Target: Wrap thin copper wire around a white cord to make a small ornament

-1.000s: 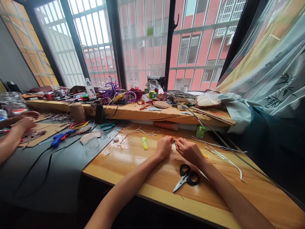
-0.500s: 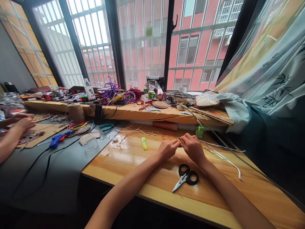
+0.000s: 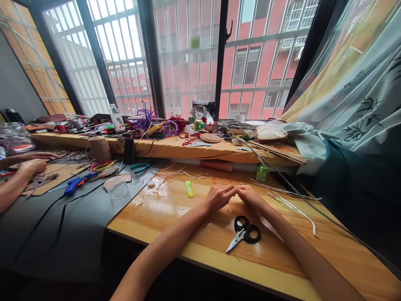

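Observation:
My left hand [image 3: 219, 197] and my right hand [image 3: 251, 196] meet fingertip to fingertip over the wooden table [image 3: 194, 238]. Both are closed in a pinch on something too small to make out. Black-handled scissors [image 3: 243, 233] lie just in front of my right wrist. A yellow-green lighter [image 3: 189, 189] lies to the left of my left hand. A coil of thin copper-coloured wire [image 3: 222, 180] sits just beyond my hands.
A green box [image 3: 262, 172] and white cords [image 3: 294, 209] lie to the right. The cluttered sill [image 3: 175, 146] holds a bottle [image 3: 117, 118], twine spool [image 3: 99, 147] and purple wire [image 3: 146, 119]. Another person's hands [image 3: 31, 165] work at far left near a blue glue gun [image 3: 75, 184].
My hands have come down closer to the table and their fingertips have drawn together. The small blue bit seen between them earlier is hidden now.

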Tool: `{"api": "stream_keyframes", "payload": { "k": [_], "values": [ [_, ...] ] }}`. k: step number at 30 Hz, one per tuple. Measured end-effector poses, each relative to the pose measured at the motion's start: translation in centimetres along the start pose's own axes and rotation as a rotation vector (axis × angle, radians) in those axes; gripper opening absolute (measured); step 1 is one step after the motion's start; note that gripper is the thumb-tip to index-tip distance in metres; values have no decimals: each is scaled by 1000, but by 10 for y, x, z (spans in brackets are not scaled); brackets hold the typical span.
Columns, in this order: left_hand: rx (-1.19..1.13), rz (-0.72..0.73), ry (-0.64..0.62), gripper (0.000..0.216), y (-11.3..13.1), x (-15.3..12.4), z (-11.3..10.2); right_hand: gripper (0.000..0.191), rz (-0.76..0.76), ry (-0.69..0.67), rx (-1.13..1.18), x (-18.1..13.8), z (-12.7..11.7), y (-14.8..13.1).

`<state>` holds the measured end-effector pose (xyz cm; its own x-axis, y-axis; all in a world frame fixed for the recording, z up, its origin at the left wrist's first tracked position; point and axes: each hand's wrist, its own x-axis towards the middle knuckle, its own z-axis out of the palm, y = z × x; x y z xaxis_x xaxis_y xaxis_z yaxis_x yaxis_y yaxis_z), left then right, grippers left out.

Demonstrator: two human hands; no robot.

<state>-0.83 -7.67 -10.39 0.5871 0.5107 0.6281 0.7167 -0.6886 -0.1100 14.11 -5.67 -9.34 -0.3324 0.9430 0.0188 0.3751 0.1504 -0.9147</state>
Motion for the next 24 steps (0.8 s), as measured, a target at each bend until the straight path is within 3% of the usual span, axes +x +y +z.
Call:
{"api": "stream_keyframes", "payload": {
  "k": [5, 11, 15, 19, 24],
  "values": [
    [-95, -54, -3, 27, 0, -1, 0, 23, -35, -30, -4, -2, 0, 1],
    [-327, -268, 43, 24, -1, 3, 6, 33, -207, 181, -208, -3, 10, 3],
    [-521, -352, 121, 15, -3, 7, 11, 35, -186, 299, -386, -4, 15, 4],
    [-740, -462, 99, 12, -4, 11, 9, 36, -163, 369, -618, -6, 16, 4],
    [-965, -591, 64, 13, -4, 12, 5, 38, -254, 391, -680, -8, 19, 4]
  ]
}}
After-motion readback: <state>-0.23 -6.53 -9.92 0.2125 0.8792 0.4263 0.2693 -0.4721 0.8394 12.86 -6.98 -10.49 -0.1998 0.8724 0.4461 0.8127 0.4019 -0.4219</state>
